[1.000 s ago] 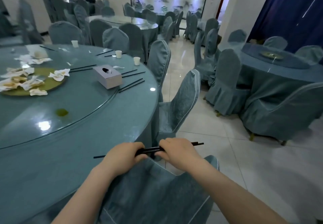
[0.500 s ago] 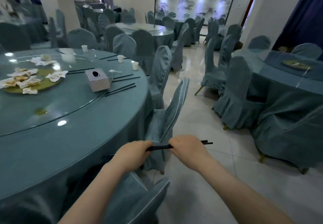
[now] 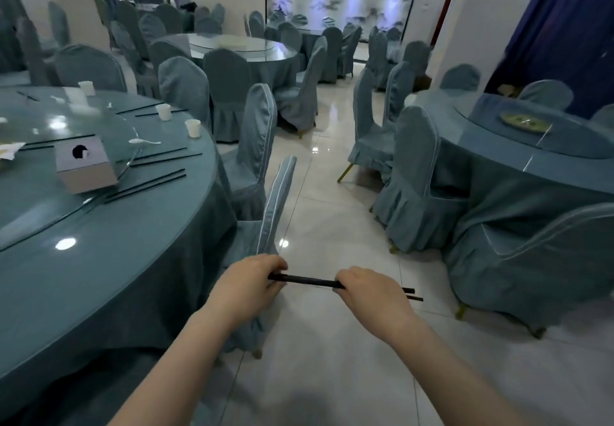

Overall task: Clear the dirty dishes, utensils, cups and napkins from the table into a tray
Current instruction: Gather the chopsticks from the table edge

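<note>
Low in the middle of the frame, the person holds a bundle of black chopsticks [image 3: 310, 281] level between both hands, above the pale tiled floor [image 3: 332, 213] and just right of the round table's [image 3: 99, 259] edge. The left hand [image 3: 247, 287] has its fingers curled round the bundle's left end, thumb underneath. The right hand [image 3: 368, 292] has its fingers wrapped over the sticks farther right. The sticks are thin, straight, matt black and pressed together between the hands; past the right hand two tips [image 3: 413, 294] stick out, slightly fanned apart. How many sticks are in the bundle cannot be told.

On the table, in the left of the frame, more black chopstick pairs lie on the teal cloth: one pair [image 3: 146, 184] just right of a grey tissue box [image 3: 84, 168], another pair [image 3: 162, 158] above it. A white spoon [image 3: 143, 140] lies near the glass turntable's rim [image 3: 33, 236]. Two white cups [image 3: 192, 127] stand near the far edge, a third [image 3: 87, 87] farther back at the upper left. A crumpled napkin [image 3: 8, 151] shows at the left border.

Teal-covered chairs ring the table; the nearest [image 3: 272, 213] stands just behind the left hand. A second covered table [image 3: 531, 166] fills the right of the frame, with a greenish plate [image 3: 525, 123] on it.
</note>
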{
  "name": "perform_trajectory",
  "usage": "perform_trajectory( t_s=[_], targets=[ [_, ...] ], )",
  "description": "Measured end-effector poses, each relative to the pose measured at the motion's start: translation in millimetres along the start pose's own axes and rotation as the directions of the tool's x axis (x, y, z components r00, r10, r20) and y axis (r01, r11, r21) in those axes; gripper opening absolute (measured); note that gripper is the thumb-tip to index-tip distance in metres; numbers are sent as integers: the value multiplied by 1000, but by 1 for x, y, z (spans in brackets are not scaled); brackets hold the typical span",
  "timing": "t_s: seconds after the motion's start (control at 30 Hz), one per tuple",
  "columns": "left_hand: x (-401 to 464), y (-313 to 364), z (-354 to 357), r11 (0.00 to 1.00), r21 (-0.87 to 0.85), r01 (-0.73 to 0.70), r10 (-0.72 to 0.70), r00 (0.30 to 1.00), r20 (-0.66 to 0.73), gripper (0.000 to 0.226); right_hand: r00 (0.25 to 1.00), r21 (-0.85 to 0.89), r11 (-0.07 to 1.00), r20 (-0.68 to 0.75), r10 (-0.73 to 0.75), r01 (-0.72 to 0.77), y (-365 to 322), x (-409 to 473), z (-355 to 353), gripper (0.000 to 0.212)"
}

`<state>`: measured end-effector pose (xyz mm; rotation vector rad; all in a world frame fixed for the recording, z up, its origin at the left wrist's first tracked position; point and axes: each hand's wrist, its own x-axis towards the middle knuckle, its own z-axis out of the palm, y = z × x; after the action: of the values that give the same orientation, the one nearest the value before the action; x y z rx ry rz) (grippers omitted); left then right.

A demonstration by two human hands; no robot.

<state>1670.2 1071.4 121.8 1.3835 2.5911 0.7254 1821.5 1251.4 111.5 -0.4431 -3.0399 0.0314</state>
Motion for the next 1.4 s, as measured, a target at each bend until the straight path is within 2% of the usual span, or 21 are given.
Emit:
perform_trajectory(
  t_s=[0.17,0.3,0.43,0.6,0.77,1.0,1.13,1.23,1.4],
  targets=[
    [102,-3,23,987,-146,72,-87,991,-101,42,997,-25,997,29,74,-73,96,64,5,23],
    [183,-8,20,961,-240,136,-177,971,-162,44,994,-9,994,21,105,-105,164,120,-8,24],
    [261,-11,11,951,-256,174,-229,951,-206,44,994,21,994,-21,109,-109,216,178,-20,23],
    [341,-32,9,936,-261,235,-303,916,-263,38,1000,67,997,-8,29,-28,265,268,-12,21],
    [407,-64,19,887,-290,359,-444,834,-328,38,996,118,989,-7,-84,84,310,384,4,23],
    [479,-104,22,739,-358,571,-673,600,-432,38,935,153,927,39,-353,343,347,576,9,21],
    [496,-137,18,638,-424,643,-765,465,-446,33,887,234,870,61,-459,434,324,664,14,19],
    [512,-177,16,553,-501,666,-822,338,-458,28,826,248,815,89,-557,523,295,729,31,20],
    [549,-244,-4,476,-538,696,-860,243,-448,29,750,226,766,171,-640,602,257,816,45,20]
  ],
)
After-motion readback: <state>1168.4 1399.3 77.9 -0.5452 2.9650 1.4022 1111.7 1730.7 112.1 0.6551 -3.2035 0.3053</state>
